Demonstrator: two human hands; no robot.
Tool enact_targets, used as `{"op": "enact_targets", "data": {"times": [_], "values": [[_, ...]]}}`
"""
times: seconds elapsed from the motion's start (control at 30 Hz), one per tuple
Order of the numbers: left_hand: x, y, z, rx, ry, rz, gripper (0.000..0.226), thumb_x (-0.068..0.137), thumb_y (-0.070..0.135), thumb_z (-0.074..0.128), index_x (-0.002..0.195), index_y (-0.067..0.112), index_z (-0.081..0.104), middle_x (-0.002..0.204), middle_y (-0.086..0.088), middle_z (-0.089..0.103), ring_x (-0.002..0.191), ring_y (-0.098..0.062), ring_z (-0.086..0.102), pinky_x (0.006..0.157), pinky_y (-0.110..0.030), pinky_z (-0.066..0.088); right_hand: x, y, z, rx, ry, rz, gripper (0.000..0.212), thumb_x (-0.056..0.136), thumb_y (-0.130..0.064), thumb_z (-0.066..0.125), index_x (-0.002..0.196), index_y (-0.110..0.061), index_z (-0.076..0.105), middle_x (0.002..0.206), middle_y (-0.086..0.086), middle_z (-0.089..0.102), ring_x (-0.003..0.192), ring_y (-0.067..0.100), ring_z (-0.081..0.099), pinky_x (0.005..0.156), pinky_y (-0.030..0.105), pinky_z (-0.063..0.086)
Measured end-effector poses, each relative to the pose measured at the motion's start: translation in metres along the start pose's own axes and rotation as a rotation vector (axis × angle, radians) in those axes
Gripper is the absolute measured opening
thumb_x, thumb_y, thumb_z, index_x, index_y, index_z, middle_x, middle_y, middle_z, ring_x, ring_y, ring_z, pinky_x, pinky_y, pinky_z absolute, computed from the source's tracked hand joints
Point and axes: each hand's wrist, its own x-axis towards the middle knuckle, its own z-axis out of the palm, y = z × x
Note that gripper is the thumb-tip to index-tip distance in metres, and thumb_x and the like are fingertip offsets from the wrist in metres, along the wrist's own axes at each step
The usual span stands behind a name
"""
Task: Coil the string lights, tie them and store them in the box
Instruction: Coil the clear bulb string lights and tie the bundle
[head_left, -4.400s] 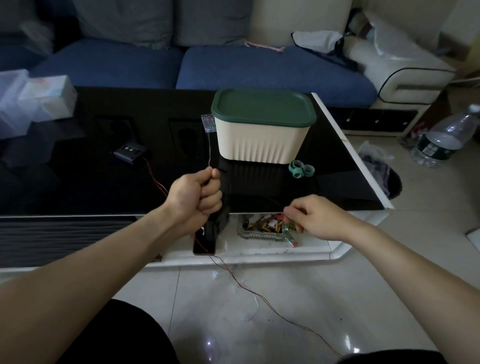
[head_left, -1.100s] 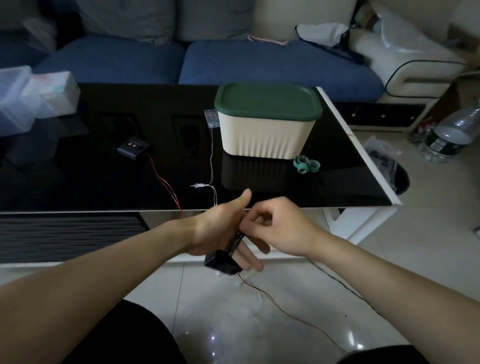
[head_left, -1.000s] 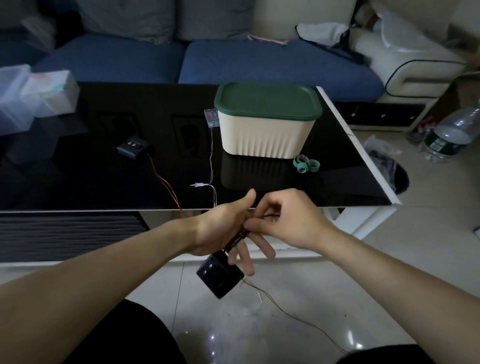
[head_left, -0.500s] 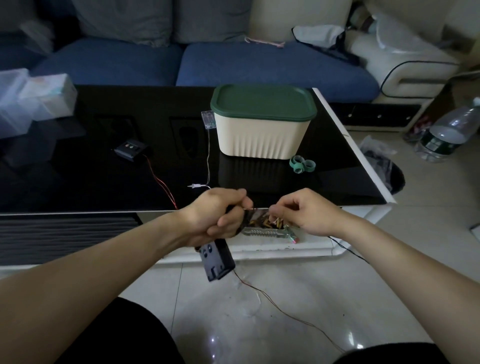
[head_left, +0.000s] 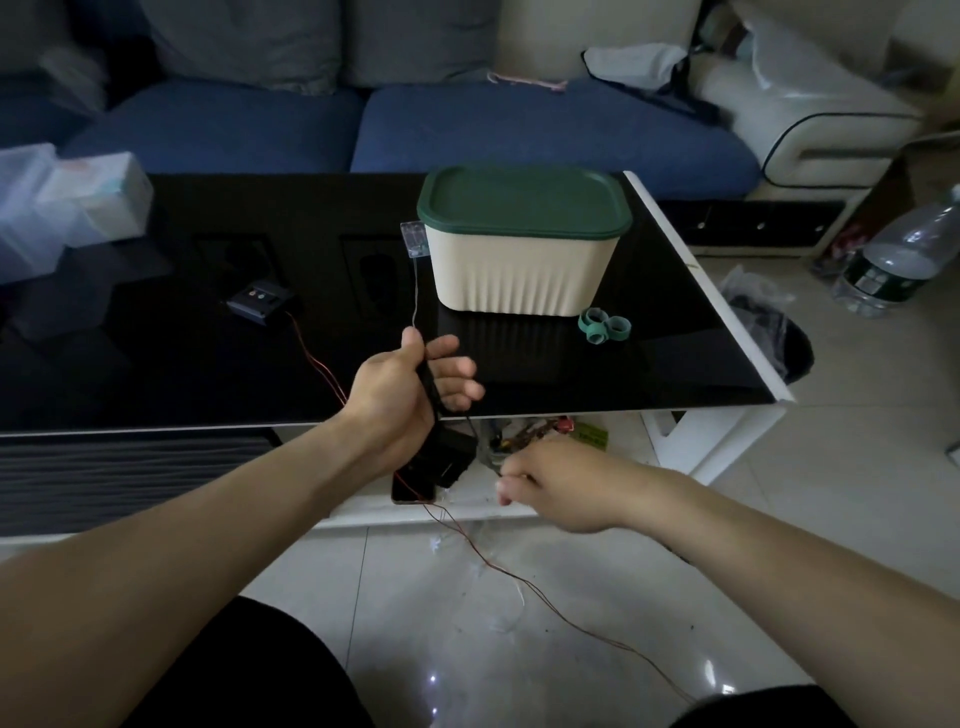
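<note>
Coiling under way: left hand (head_left: 410, 387) grips a dark partial coil of string lights (head_left: 430, 387) above the near table edge, right hand (head_left: 558, 480) pinches the loose strand lower right, ties (head_left: 604, 326) unused, box (head_left: 523, 241) lidded beyond.

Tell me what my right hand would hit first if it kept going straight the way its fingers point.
Probably the black battery pack hanging from your left hand. Your right hand points left at about that level, pinching thin wire, though depth between them is unclear.
</note>
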Motion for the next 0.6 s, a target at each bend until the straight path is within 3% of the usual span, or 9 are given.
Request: {"op": "enact_targets", "data": {"times": [0.07, 0.17, 0.23, 0.33, 0.4, 0.47, 0.53, 0.6], "values": [[-0.001, -0.003, 0.003, -0.002, -0.043, -0.01, 0.044, 0.109, 0.032, 0.02, 0.117, -0.002, 0.046, 0.075, -0.013, 0.074, 0.062, -0.023, 0.071, 0.052, -0.025, 0.055, 0.0, -0.012, 0.003, -0.057, -0.014, -0.037, 0.035, 0.106, -0.034, 0.042, 0.092, -0.013, 0.066, 0.087, 0.004, 0.065, 0.081, 0.019, 0.059, 0.074, 0.037, 0.047], [-0.006, -0.003, 0.007, 0.039, -0.099, -0.072, 0.038, 0.109, 0.022, 0.023, 0.109, -0.005, 0.05, 0.097, -0.022, 0.074, 0.087, -0.032, 0.074, 0.075, -0.033, 0.061, -0.005, -0.028, 0.003, -0.126, 0.004, -0.109, 0.038, 0.106, -0.033, 0.041, 0.073, -0.018, 0.05, 0.074, 0.002, 0.055, 0.069, 0.018, 0.051, 0.067, 0.038, 0.042], [-0.008, -0.003, 0.008, 0.096, -0.138, -0.139, 0.039, 0.109, 0.022, 0.026, 0.103, -0.006, 0.052, 0.108, -0.025, 0.071, 0.099, -0.035, 0.071, 0.086, -0.037, 0.059, -0.007, -0.033, 0.003, -0.108, 0.002, -0.139, 0.037, 0.106, -0.033, 0.043, 0.072, -0.021, 0.048, 0.073, 0.001, 0.054, 0.069, 0.019, 0.051, 0.067, 0.041, 0.044], [-0.011, -0.005, 0.005, 0.247, -0.261, -0.295, 0.056, 0.105, 0.041, 0.03, 0.114, -0.007, 0.057, 0.115, -0.025, 0.069, 0.108, -0.034, 0.068, 0.096, -0.041, 0.054, -0.009, -0.037, -0.001, -0.001, 0.104, -0.206, 0.027, 0.105, -0.032, 0.045, 0.084, -0.024, 0.06, 0.086, -0.008, 0.057, 0.082, 0.015, 0.056, 0.073, 0.038, 0.048], [-0.015, -0.007, 0.005, 0.348, -0.338, -0.361, 0.063, 0.103, 0.049, 0.026, 0.114, -0.002, 0.063, 0.106, -0.019, 0.073, 0.099, -0.026, 0.07, 0.089, -0.034, 0.053, -0.008, -0.034, -0.006, 0.028, 0.225, -0.242, 0.025, 0.104, -0.031, 0.047, 0.098, -0.023, 0.069, 0.102, -0.007, 0.063, 0.089, 0.012, 0.059, 0.079, 0.038, 0.051], [-0.02, -0.01, 0.007, 0.365, -0.41, -0.375, 0.063, 0.104, 0.049, 0.022, 0.107, 0.001, 0.063, 0.086, -0.011, 0.072, 0.077, -0.02, 0.069, 0.073, -0.028, 0.054, -0.009, -0.028, -0.012, 0.017, 0.353, -0.239, 0.025, 0.103, -0.034, 0.049, 0.095, -0.026, 0.072, 0.091, -0.011, 0.064, 0.081, 0.01, 0.06, 0.073, 0.036, 0.05], [-0.021, -0.014, 0.008, 0.364, -0.486, -0.387, 0.068, 0.103, 0.052, 0.019, 0.115, -0.001, 0.06, 0.09, -0.016, 0.07, 0.08, -0.026, 0.068, 0.079, -0.037, 0.055, -0.009, -0.021, -0.018, -0.026, 0.464, -0.198, 0.025, 0.1, -0.037, 0.055, 0.088, -0.026, 0.073, 0.077, -0.015, 0.052, 0.074, 0.009, 0.055, 0.066, 0.031, 0.042], [-0.02, -0.015, 0.006, 0.401, -0.56, -0.431, 0.075, 0.101, 0.058, 0.013, 0.119, 0.0, 0.057, 0.095, -0.016, 0.072, 0.081, -0.029, 0.07, 0.078, -0.038, 0.056, -0.01, -0.013, -0.021, -0.024, 0.53, -0.155, 0.023, 0.093, -0.043, 0.064, 0.081, -0.025, 0.072, 0.075, -0.014, 0.047, 0.069, 0.008, 0.053, 0.062, 0.029, 0.039]]}}
